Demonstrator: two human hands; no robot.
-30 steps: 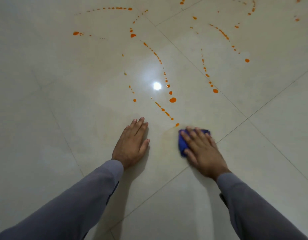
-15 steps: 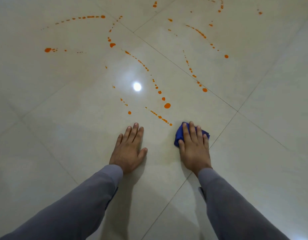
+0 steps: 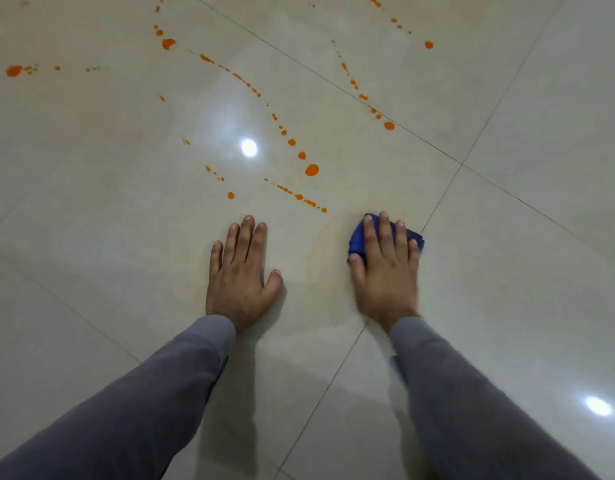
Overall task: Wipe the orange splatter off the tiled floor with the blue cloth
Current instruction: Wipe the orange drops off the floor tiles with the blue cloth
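Since earlier: right hand (image 3: 385,268) and cloth (image 3: 356,237) sit a little farther forward than a second ago, fingers now pointing straight up the floor rather than angled left; left hand (image 3: 240,271) has hardly shifted.
Right hand: flat, palm down, fingers spread over the cloth, pressing it to the floor (image 3: 91,237) rather than clenching it.
Left hand: open and empty, palm flat on the tile as a prop.
Cloth: bunched blue wad under the right fingers, showing only at the fingertips and both sides; it lies just left of a grout line (image 3: 434,209).
Splatter: nearest orange trail (image 3: 299,196) ends just ahead and left of the cloth, not touching it; a bigger drop (image 3: 312,170) lies beyond, and more arcs (image 3: 243,79) run well away toward the top and left.
Handling: likely soft, light and limp (it will fold and slide under the palm), so flat downward pressure suits it better than a pinch; the wet drops will probably smear before they lift.
Surface: glossy tile with lamp glare (image 3: 249,147), probably slick, so the bracing hand could slip.
Room: open floor all round, no wall or furniture in view; the clear path is forward and left.
Progress: early, by my reading; most spots remain.
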